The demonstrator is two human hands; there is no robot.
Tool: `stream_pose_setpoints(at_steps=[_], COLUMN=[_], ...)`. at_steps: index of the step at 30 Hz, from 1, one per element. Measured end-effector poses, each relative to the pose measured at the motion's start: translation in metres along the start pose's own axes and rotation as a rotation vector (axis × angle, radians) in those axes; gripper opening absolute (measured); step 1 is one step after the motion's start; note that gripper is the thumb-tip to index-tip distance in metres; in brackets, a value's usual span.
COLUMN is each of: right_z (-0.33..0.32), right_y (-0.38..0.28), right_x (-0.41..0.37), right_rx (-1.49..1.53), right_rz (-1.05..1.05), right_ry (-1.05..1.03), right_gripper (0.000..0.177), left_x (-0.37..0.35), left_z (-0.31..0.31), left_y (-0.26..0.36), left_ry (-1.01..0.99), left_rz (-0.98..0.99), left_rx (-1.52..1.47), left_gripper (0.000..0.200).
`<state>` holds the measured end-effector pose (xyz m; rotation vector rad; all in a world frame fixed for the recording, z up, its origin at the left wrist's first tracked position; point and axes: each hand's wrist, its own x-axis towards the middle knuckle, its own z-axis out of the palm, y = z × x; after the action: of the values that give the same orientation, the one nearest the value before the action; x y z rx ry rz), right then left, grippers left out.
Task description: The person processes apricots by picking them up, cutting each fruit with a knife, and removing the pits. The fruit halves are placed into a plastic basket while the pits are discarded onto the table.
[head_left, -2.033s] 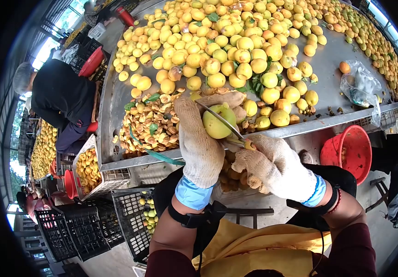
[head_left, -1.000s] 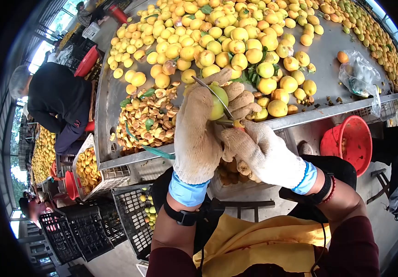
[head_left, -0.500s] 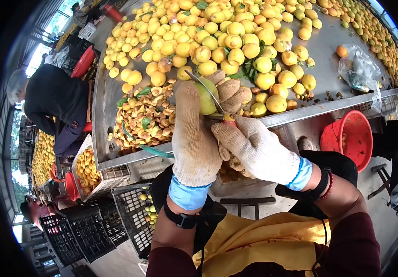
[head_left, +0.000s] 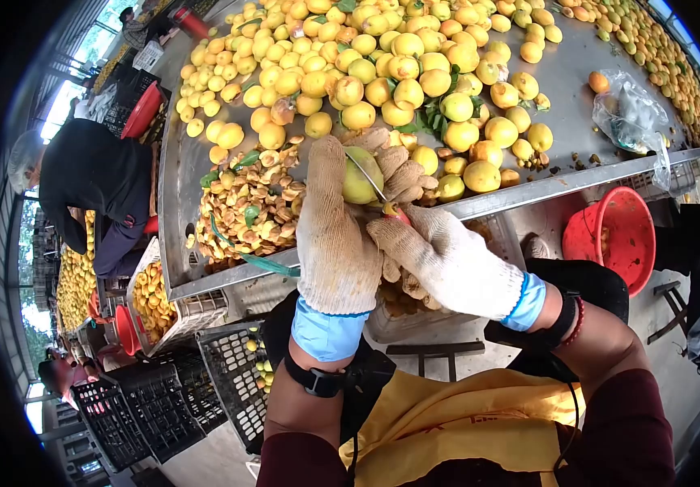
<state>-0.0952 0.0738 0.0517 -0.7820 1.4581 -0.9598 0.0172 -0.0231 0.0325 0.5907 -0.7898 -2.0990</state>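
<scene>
Nearest me, taking twelve o'clock as straight ahead of the worker and the held fruit as the dial's centre, a yellow apron (head_left: 455, 402) spreads at five. Above it both hands meet in stained knit gloves. The right hand (head_left: 457, 261) pinches the handle of a knife (head_left: 377, 188) between thumb and forefinger, its other fingers curled underneath. The left hand (head_left: 339, 231) cups a greenish fruit (head_left: 360, 181), thumb on the nine o'clock side, bent fingers wrapping round at three. The blade slants across the fruit from eleven to five, close against it; whether it bites in, I can't tell.

A black crate (head_left: 232, 369) with a few fruits sits at seven. Just beside the left hand, at nine, cut pieces (head_left: 249, 203) heap on a steel table (head_left: 565, 101). A red bucket (head_left: 609, 243) stands between three and four. Whole yellow fruits (head_left: 366, 61) crowd twelve o'clock; a clear plastic bag (head_left: 630, 114) lies between two and three. Well off at nine, a person (head_left: 94, 187) in dark clothes bends forward.
</scene>
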Motion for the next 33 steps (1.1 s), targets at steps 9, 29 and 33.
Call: stream_pose_setpoints(at_steps=[9,29,33], right_z=[-0.031,-0.018,-0.01], right_y=[-0.021,-0.017,0.002], right_x=[-0.003,-0.013,-0.01], right_rx=[0.118,0.337,0.456], right_rz=[0.013,0.144,0.082], right_ry=[-0.183,-0.302,-0.33], right_gripper=[0.049,0.052,0.036], left_x=[0.001,-0.002,-0.008], left_z=[0.011,0.0,0.009], left_y=[0.025,0.002,-0.001], left_ry=[-0.084,-0.18,-0.162], left_rz=[0.117,-0.054,-0.082], left_rx=[0.704,0.01,0.01], left_gripper=[0.061,0.069,0.08])
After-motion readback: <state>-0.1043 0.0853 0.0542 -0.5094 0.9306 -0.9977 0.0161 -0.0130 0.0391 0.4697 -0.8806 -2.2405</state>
